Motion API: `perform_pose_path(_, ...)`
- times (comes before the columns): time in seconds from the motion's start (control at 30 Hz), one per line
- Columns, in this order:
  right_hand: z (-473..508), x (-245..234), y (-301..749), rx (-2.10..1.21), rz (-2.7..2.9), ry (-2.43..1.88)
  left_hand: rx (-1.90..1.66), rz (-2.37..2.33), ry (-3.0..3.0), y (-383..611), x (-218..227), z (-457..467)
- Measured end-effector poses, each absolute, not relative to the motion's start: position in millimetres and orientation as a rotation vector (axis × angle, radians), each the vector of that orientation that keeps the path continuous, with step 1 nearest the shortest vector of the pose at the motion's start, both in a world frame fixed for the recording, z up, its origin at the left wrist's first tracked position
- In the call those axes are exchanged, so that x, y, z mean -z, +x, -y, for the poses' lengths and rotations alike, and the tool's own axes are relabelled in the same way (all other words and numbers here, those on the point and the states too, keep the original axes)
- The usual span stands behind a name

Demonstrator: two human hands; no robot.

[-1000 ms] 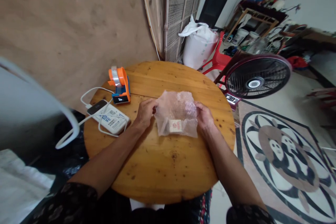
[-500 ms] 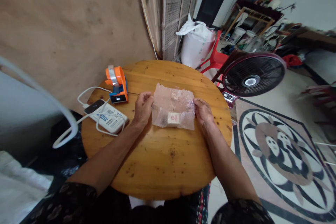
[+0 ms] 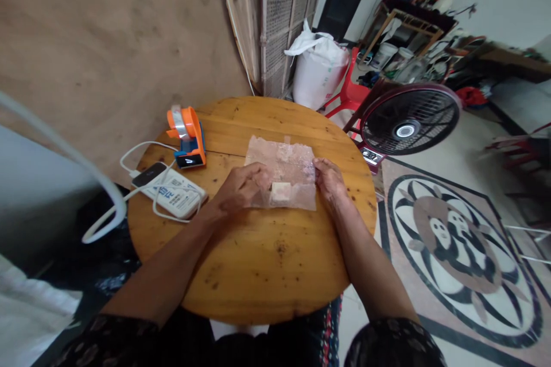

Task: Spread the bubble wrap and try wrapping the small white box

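Plastic wrap (image 3: 297, 153), small box (image 3: 281, 191) on it; right hand (image 3: 330, 182) pinching wrap's edge; left hand (image 3: 239, 188) near box, finger state unclear.

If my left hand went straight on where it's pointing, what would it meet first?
Most likely the bubble wrap: your left hand overlaps its left side in view, though whether they touch is unclear. The small pale box lies just right of your fingertips.

1. Here on the round wooden worktop (image 3: 267, 275), a translucent bubble-wrap sheet (image 3: 279, 152) sits between left hand (image 3: 242, 187) and right hand (image 3: 330, 179), small cream rectangular block (image 3: 281, 191) at its near side!
2. Over left, white rectangular box (image 3: 183, 198); orange-and-blue plastic tape dispenser (image 3: 196, 126) just behind.
3. Out right, past the edge, round dark-red fan (image 3: 405, 131).
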State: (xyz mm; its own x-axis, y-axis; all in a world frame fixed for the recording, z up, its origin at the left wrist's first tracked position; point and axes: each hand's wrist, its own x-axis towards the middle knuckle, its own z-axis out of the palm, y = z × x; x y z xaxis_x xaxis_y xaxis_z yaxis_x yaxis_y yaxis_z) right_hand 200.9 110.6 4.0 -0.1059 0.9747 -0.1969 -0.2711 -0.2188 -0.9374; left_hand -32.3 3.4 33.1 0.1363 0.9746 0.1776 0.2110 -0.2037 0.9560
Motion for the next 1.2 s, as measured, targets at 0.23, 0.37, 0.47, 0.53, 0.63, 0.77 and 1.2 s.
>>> perform_pose_path(0.23, -110.7, -5.2, 201.8, -1.554, 1.022, -1.144, -0.285, -0.601, 1.262, -43.7, -46.1, 6.3)
perform_pose_path(0.37, -111.6, -2.0, 202.4, -1.373, 1.186, -1.212, -0.235, -0.678, 1.349, -36.4, -41.7, 7.8)
perform_pose_path(0.47, -114.3, 1.5, 204.7, -1.135, 1.374, -1.248, -0.329, -0.776, 1.457, -31.3, -40.0, 8.4)
perform_pose_path(0.53, -116.3, 3.7, 207.5, -0.998, 1.489, -1.267, -0.320, -0.808, 1.552, -28.4, -37.9, 8.7)
perform_pose_path(0.63, -117.1, 4.6, 212.8, -0.741, 1.657, -1.356, -0.295, -0.778, 1.747, -24.4, -32.1, 9.1)
perform_pose_path(0.77, -113.5, 0.6, 218.7, -0.472, 1.834, -1.529, -0.217, -0.751, 1.955, -19.8, -27.8, 10.2)
perform_pose_path(1.2, -88.3, -26.0, 211.0, -0.659, 1.601, -1.166, -0.154, -0.896, 2.185, -7.5, -44.9, 19.2)
